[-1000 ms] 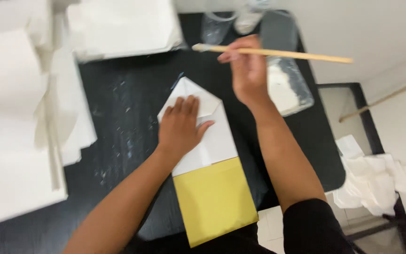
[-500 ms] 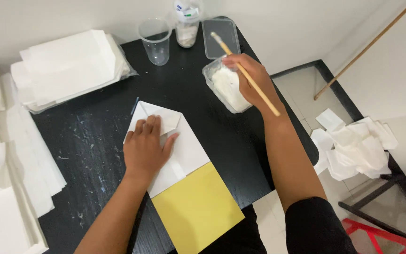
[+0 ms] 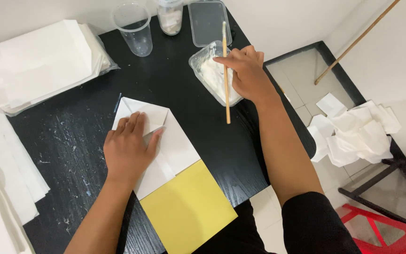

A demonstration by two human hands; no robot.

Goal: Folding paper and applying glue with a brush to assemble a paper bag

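Note:
My left hand (image 3: 128,148) lies flat on a folded white paper (image 3: 175,146) with a pointed top flap, pressing it onto the black table (image 3: 184,94). A yellow sheet (image 3: 187,211) sticks out from under the white paper toward me. My right hand (image 3: 245,73) grips a thin wooden-handled brush (image 3: 226,70), its tip over a clear plastic tub of white paste (image 3: 212,75).
A stack of white paper sheets (image 3: 43,61) lies at the back left, more sheets (image 3: 5,164) along the left edge. A clear cup (image 3: 134,28), a small jar (image 3: 170,16) and a clear lid (image 3: 207,21) stand at the back. Crumpled white papers (image 3: 358,131) lie on the floor to the right.
My right hand has turned the brush upright over the paste tub. My left hand has stayed on the white paper. The view has shifted a little.

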